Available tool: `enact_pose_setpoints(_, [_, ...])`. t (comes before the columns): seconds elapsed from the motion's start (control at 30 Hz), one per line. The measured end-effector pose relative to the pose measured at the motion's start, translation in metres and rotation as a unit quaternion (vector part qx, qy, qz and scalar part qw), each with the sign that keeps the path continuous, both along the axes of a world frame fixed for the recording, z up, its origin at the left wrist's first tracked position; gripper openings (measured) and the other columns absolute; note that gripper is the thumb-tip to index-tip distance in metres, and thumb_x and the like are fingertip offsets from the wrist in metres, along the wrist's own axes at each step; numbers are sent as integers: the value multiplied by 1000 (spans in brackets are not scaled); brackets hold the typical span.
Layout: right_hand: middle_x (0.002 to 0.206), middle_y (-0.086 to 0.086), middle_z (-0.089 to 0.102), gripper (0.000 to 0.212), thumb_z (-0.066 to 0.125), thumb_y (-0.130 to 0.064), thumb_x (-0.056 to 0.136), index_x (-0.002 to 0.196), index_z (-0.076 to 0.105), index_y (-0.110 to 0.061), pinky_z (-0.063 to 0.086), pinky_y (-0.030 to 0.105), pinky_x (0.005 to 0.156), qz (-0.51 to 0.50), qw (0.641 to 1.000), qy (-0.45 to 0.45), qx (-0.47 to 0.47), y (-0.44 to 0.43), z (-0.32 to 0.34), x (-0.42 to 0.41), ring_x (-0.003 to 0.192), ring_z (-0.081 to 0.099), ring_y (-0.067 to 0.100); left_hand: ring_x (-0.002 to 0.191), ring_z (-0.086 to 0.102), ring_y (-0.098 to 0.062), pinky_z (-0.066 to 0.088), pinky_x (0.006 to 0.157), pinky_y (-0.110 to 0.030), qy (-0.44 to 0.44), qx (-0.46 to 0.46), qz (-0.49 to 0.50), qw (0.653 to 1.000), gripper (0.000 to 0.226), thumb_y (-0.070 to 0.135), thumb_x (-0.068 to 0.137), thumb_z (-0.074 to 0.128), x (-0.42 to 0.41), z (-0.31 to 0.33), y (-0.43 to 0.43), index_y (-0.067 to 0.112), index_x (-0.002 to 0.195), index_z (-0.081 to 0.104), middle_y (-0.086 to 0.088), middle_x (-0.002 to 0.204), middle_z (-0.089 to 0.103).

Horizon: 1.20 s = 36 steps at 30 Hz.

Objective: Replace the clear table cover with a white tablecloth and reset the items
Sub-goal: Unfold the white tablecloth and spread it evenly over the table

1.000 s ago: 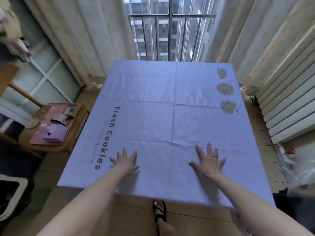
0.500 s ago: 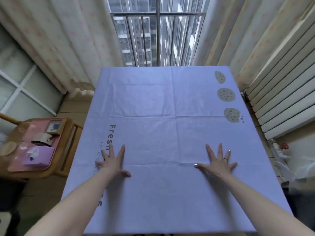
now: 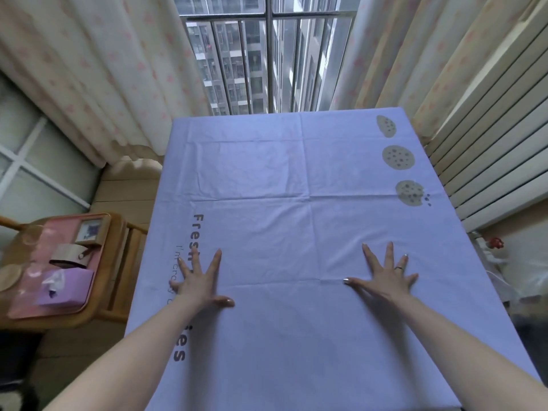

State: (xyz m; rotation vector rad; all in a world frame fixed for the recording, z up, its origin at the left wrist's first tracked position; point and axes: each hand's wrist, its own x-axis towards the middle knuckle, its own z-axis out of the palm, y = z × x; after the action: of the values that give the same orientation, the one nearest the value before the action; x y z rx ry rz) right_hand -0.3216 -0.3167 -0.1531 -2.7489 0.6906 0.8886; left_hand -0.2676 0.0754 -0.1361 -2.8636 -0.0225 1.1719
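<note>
Tablecloth flat under both spread hands

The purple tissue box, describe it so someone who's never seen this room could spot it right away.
Left of the table with the tablecloth stands a wooden chair carrying a pink tray. The purple tissue box lies at the tray's near end, the only purple item there, with a tissue poking from its top.

Cream curtains with faint pink motifs hang at both sides of a barred window that looks out on tall apartment blocks. A white ribbed radiator runs along the right wall. At the left, a wooden chair stands on the pale plank floor.
</note>
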Motion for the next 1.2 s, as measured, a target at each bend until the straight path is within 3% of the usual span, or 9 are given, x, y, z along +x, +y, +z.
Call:
enact_pose_setpoints(0.47, [154, 1, -30, 108, 49, -89, 57, 142, -8, -55, 12, 64, 108, 43, 999, 4, 8, 3, 3, -23, 143, -14, 41, 138, -17, -50, 27, 103, -64, -18, 15, 12, 1000, 131, 78, 58, 63, -48, -3, 6, 36, 143, -27, -19, 148, -35])
enact_pose_setpoints(1.2, [154, 3, -29, 102, 42, -90, 62, 140, -14, -56, 11, 64, 109, 53, 998, 16, 1, -12, 5, -11, 143, -15, 39, 137, -16, -54, 26, 104, -65, -8, 24, -10, 1000, 130, 77, 62, 60, -32, 2, -8, 29, 143, -30, -23, 147, -36])
